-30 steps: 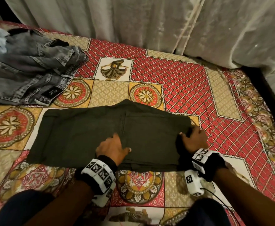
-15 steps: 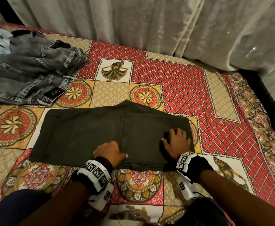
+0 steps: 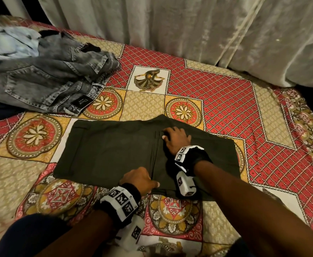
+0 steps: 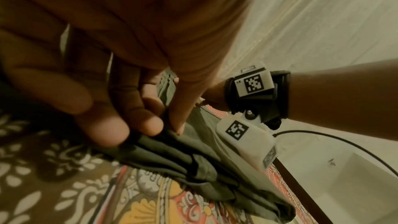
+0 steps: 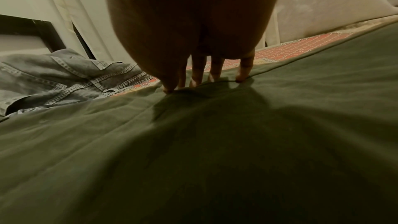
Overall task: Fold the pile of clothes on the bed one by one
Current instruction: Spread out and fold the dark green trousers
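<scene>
Our left hand (image 3: pixel 140 179) pinches the near edge of the dark green garment (image 3: pixel 111 151), anchoring the fold line. Our right hand (image 3: pixel 175 139) presses straight fingers (image 5: pixel 244 68) onto it, flattening the layers.

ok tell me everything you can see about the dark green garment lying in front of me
The dark green garment looks like plain woven cloth, folded into a flat, roughly rectangular shape on the patterned bedspread, with a vertical seam near its middle. Its near edge shows several stacked layers. The left hand pinches that near edge; the right hand rests fingertips-down by the seam. The grey jeans lie apart.
</scene>
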